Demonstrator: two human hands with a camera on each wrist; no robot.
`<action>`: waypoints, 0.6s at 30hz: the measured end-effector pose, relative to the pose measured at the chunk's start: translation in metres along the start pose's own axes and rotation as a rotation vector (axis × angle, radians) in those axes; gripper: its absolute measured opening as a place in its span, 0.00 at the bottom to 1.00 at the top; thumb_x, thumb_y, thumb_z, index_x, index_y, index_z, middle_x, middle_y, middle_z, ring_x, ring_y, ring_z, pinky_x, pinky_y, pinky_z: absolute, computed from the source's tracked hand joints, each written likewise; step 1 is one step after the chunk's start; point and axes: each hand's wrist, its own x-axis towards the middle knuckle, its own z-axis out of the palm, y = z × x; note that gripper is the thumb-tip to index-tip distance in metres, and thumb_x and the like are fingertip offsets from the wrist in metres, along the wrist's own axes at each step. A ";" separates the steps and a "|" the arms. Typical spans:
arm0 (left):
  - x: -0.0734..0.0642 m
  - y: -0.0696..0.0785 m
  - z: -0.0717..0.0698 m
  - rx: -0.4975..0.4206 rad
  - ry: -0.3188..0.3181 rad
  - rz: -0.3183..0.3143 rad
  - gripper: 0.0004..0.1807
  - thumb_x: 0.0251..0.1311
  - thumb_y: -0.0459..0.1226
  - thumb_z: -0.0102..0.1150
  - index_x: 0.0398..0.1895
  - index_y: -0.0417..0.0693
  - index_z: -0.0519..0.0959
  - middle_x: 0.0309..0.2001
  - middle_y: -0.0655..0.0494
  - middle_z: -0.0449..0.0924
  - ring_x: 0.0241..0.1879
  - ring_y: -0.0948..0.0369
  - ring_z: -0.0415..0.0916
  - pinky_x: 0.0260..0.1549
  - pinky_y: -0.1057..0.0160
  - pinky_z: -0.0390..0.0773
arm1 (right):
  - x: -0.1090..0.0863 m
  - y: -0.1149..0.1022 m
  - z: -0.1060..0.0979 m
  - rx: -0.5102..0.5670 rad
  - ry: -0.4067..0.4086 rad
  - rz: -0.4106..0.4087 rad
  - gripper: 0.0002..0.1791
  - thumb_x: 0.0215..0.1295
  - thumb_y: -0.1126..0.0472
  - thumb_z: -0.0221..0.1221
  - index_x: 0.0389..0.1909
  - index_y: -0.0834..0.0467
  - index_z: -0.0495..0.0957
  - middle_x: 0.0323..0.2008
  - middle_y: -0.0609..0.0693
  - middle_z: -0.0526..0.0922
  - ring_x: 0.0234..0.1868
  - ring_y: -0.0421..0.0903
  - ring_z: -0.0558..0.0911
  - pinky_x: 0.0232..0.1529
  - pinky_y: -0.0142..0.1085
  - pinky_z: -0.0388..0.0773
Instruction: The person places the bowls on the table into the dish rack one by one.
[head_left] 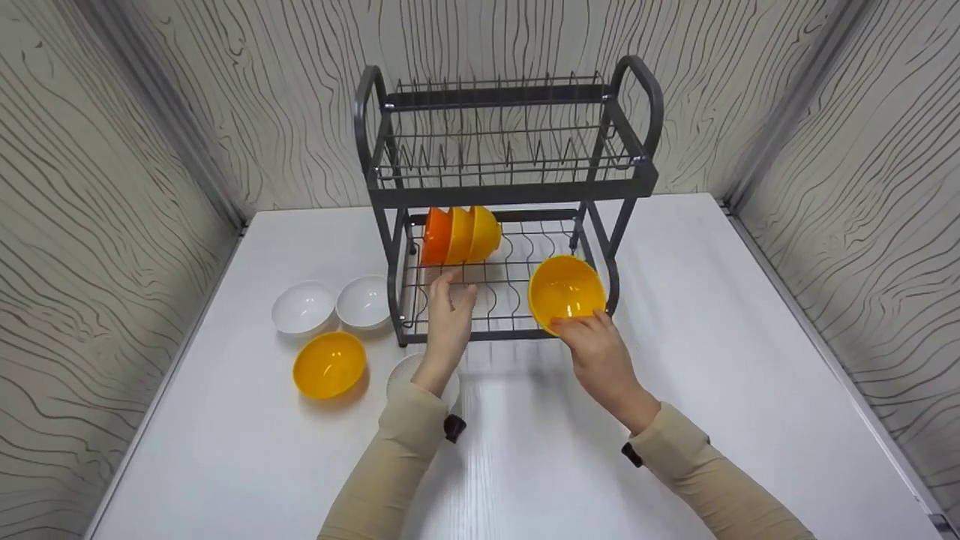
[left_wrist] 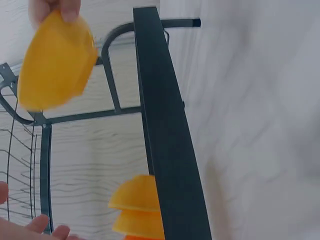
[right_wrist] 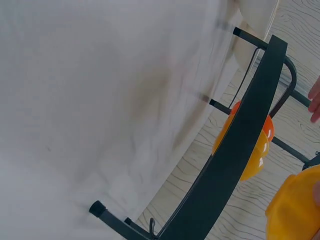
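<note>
My right hand (head_left: 600,360) pinches a round, glossy yellow bowl (head_left: 564,289) — my left hand (head_left: 448,322), fingers parted, hovers at the black metal rack (head_left: 517,193).

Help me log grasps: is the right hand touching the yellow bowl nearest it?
Touching. The head view shows the right hand gripping the yellow bowl by its near rim.

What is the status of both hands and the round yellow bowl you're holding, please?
Right hand gripping bowl. Left hand open, empty. Dark metal rack's upper tier may limit overhead clearance.
</note>
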 end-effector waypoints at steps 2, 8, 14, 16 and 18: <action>-0.004 0.000 0.004 -0.020 -0.047 -0.016 0.27 0.66 0.44 0.47 0.64 0.42 0.60 0.66 0.47 0.59 0.68 0.50 0.55 0.67 0.51 0.58 | 0.001 -0.006 0.003 0.000 0.002 -0.026 0.13 0.52 0.70 0.63 0.39 0.56 0.81 0.38 0.48 0.86 0.41 0.47 0.81 0.54 0.51 0.74; -0.011 -0.001 0.016 -0.098 -0.138 -0.089 0.27 0.65 0.48 0.48 0.64 0.48 0.63 0.65 0.51 0.65 0.65 0.54 0.63 0.63 0.56 0.66 | 0.003 -0.018 0.010 0.001 -0.011 -0.082 0.12 0.51 0.68 0.64 0.38 0.54 0.82 0.39 0.46 0.86 0.42 0.46 0.81 0.55 0.51 0.74; -0.015 -0.004 0.022 -0.180 -0.139 -0.166 0.27 0.62 0.50 0.52 0.62 0.51 0.67 0.60 0.54 0.72 0.57 0.58 0.72 0.54 0.62 0.75 | 0.003 -0.027 0.011 0.015 -0.047 -0.099 0.13 0.52 0.68 0.65 0.39 0.53 0.82 0.40 0.46 0.86 0.43 0.45 0.81 0.57 0.50 0.73; -0.016 -0.005 0.023 -0.205 -0.136 -0.185 0.25 0.62 0.48 0.54 0.61 0.51 0.68 0.58 0.54 0.74 0.53 0.59 0.75 0.49 0.64 0.78 | 0.002 -0.029 0.011 0.012 -0.059 -0.099 0.13 0.52 0.67 0.64 0.39 0.53 0.82 0.40 0.45 0.86 0.43 0.45 0.81 0.57 0.50 0.73; -0.017 -0.006 0.023 -0.221 -0.131 -0.193 0.23 0.62 0.46 0.54 0.59 0.51 0.70 0.55 0.54 0.75 0.49 0.60 0.76 0.46 0.65 0.79 | 0.001 -0.030 0.011 0.011 -0.067 -0.096 0.12 0.52 0.67 0.65 0.39 0.54 0.82 0.40 0.45 0.86 0.44 0.44 0.81 0.58 0.49 0.72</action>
